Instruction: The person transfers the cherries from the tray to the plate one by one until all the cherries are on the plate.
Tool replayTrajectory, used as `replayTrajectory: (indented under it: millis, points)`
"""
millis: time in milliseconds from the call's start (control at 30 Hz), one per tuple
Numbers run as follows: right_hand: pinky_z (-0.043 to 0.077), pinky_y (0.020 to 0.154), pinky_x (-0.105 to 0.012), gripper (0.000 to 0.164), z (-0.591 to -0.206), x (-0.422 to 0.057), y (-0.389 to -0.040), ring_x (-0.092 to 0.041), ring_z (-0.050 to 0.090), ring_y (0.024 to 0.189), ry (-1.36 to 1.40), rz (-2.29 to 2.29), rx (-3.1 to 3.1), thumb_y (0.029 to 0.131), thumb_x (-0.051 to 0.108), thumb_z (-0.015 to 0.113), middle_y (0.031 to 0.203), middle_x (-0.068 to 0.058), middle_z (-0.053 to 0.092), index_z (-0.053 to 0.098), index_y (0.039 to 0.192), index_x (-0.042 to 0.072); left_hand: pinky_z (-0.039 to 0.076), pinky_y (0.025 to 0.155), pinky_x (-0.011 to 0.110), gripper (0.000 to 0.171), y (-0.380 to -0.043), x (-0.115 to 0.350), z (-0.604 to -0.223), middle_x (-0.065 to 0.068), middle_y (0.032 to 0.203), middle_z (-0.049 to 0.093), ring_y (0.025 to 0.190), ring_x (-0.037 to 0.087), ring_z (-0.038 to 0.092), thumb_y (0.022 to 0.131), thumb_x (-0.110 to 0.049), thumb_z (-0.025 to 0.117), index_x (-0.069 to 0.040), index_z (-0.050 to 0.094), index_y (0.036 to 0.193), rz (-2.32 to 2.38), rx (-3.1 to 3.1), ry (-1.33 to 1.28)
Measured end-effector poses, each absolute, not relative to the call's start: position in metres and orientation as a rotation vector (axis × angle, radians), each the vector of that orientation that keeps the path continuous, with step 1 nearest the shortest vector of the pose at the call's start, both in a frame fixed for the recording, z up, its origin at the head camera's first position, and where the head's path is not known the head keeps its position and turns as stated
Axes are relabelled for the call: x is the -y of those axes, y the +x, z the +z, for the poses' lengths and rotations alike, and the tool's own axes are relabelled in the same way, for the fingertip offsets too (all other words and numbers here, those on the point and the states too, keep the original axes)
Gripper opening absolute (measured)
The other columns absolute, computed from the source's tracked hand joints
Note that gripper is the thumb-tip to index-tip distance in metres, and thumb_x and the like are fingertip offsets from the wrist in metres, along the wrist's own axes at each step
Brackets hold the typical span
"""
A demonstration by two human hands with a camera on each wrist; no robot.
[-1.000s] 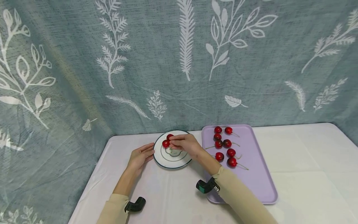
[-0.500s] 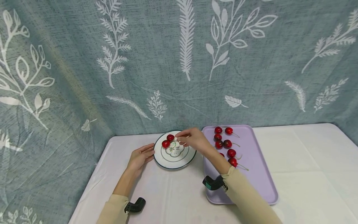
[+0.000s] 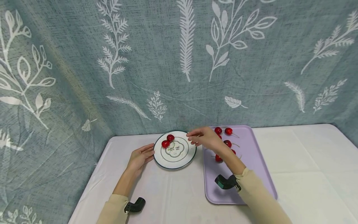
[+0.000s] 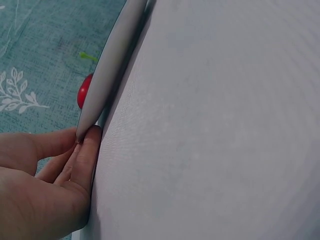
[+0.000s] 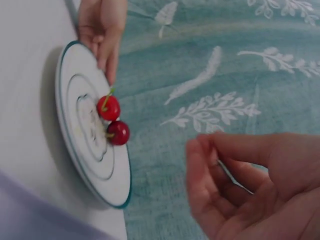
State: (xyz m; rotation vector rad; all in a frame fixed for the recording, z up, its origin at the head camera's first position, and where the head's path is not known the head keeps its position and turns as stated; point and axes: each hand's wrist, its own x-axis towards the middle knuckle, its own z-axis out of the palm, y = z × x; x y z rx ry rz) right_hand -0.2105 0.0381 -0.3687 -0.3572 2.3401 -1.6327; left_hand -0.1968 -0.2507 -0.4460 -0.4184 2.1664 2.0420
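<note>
2 cherries [image 3: 165, 144] on the plate [image 3: 179, 163], left hand [image 3: 141, 157] at its rim

The left hand pinches the plate's left edge, thumb on the upper side and fingers below, as the left wrist view shows. The right hand [image 3: 205, 137] grips nothing; its fingers are loosely bent. It hangs between the plate and the tray [image 3: 253, 155]. In the head view its fingertips overlap the plate's right edge, while the right wrist view shows them well apart from it.

The plate is white with a dark teal rim, a thin inner ring and a printed motif in the middle. Its 2 cherries lie just beside each other on the upper left part, green stems attached.

The tray is pale purple and sits to the right of the plate. At least 6 tray cherries [image 3: 228, 131] show in its upper half, some partly hidden behind the right hand and forearm.

Plate and tray stand on a white table [image 3: 302, 161]. Behind it hangs a grey-green curtain [image 3: 156, 62] with white leaf prints. The person wears beige sleeves [image 3: 260, 196], with a black camera [image 3: 135, 205] at each wrist.
</note>
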Motion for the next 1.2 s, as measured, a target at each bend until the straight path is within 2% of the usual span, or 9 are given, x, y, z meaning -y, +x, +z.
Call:
replayTrajectory:
  millis: [167, 400, 500, 633, 833, 1200]
  points:
    - [0.057, 0.082, -0.045, 0.023, -0.368, -0.044, -0.213, -0.035, 0.067, 0.094, -0.360, -1.641, -2.408, 0.096, 0.011, 0.063, 0.106, -0.019, 0.071, 0.071, 0.115, 0.001, 0.055, 0.083, 0.020, 0.044, -0.197, 0.250, -0.444, 0.024, 0.142, 0.049, 0.107, 0.010, 0.061, 0.096, 0.001, 0.058, 0.003, 0.050, 0.139, 2.030, -2.165, -0.429]
    - [0.058, 0.076, -0.046, 0.019, -0.367, -0.069, -0.209, -0.031, 0.068, 0.085, -0.434, -1.662, -2.534, 0.093, 0.007, 0.066, 0.101, -0.015, 0.072, 0.072, 0.110, -0.001, 0.055, 0.083, 0.020, 0.045, -0.199, 0.246, -0.442, 0.023, 0.142, 0.050, 0.112, 0.013, 0.059, 0.096, 0.001, 0.058, 0.002, 0.050, 0.140, 2.010, -2.178, -0.444]
    - [0.058, 0.068, -0.040, 0.018, -0.372, -0.081, -0.204, -0.033, 0.068, 0.082, -0.451, -1.628, -2.593, 0.092, 0.007, 0.067, 0.093, -0.012, 0.073, 0.073, 0.107, -0.001, 0.055, 0.084, 0.020, 0.045, -0.199, 0.246, -0.442, 0.023, 0.142, 0.049, 0.111, 0.012, 0.059, 0.096, 0.001, 0.058, 0.003, 0.049, 0.140, 2.017, -2.173, -0.438]
    - [0.056, 0.064, -0.029, 0.018, -0.378, -0.095, -0.198, -0.035, 0.068, 0.083, -0.483, -1.598, -2.592, 0.092, 0.008, 0.067, 0.091, -0.016, 0.072, 0.073, 0.107, -0.002, 0.055, 0.084, 0.020, 0.045, -0.198, 0.246, -0.443, 0.025, 0.143, 0.048, 0.106, 0.009, 0.061, 0.096, 0.001, 0.057, 0.004, 0.048, 0.140, 2.032, -2.172, -0.434]
    - [0.055, 0.067, -0.023, 0.020, -0.387, -0.114, -0.193, -0.028, 0.069, 0.083, -0.500, -1.544, -2.611, 0.093, 0.011, 0.068, 0.092, -0.015, 0.073, 0.072, 0.108, -0.001, 0.055, 0.085, 0.021, 0.045, -0.197, 0.246, -0.446, 0.025, 0.142, 0.049, 0.103, 0.008, 0.062, 0.096, 0.002, 0.057, 0.005, 0.049, 0.140, 2.041, -2.166, -0.436]
    - [0.055, 0.060, -0.024, 0.019, -0.396, -0.161, -0.185, -0.018, 0.065, 0.073, -0.511, -1.357, -2.671, 0.092, 0.008, 0.067, 0.091, -0.012, 0.072, 0.072, 0.106, -0.004, 0.055, 0.084, 0.020, 0.045, -0.199, 0.246, -0.442, 0.024, 0.142, 0.049, 0.104, 0.008, 0.061, 0.096, 0.001, 0.058, 0.004, 0.049, 0.140, 2.019, -2.174, -0.459]
